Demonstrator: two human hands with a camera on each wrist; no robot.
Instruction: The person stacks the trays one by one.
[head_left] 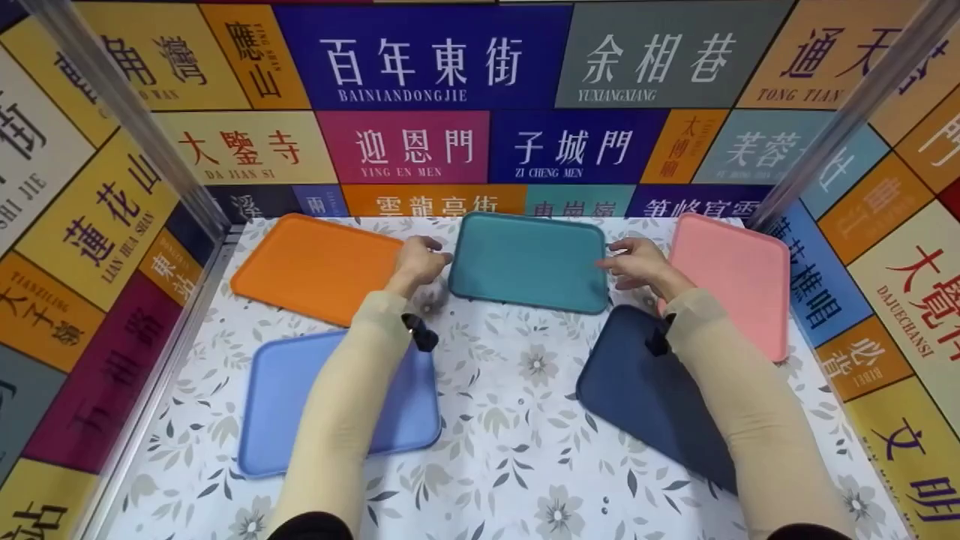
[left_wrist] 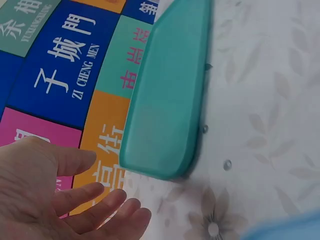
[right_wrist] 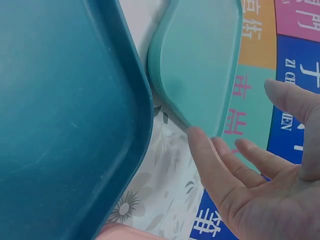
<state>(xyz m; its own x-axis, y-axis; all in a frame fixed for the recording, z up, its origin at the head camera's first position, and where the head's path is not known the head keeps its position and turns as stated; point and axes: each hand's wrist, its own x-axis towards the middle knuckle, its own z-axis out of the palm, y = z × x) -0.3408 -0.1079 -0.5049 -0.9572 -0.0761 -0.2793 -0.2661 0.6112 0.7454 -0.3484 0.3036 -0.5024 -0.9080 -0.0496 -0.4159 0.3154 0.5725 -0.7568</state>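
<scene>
A teal tray [head_left: 529, 262] lies at the back middle of the table, between the two hands. My left hand [head_left: 421, 262] is just off its left edge, above the right end of an orange tray [head_left: 319, 262]. In the left wrist view the left hand's [left_wrist: 75, 200] fingers are loosely spread, with a gap to the teal tray [left_wrist: 165, 95]. On the other side, my right hand [head_left: 637, 264] has its fingertips right at the tray's right edge. The right wrist view shows that hand [right_wrist: 265, 180] with thumb and fingers apart, index fingertip overlapping the teal tray's [right_wrist: 200, 65] corner.
A light blue tray [head_left: 277, 405] lies front left, partly under the left sleeve. At right are a navy tray [head_left: 645, 397], partly covered by the right sleeve, and a pink tray [head_left: 739, 285]. Printed panels [head_left: 420, 56] wall the floral-covered table [head_left: 517, 450] at back and sides.
</scene>
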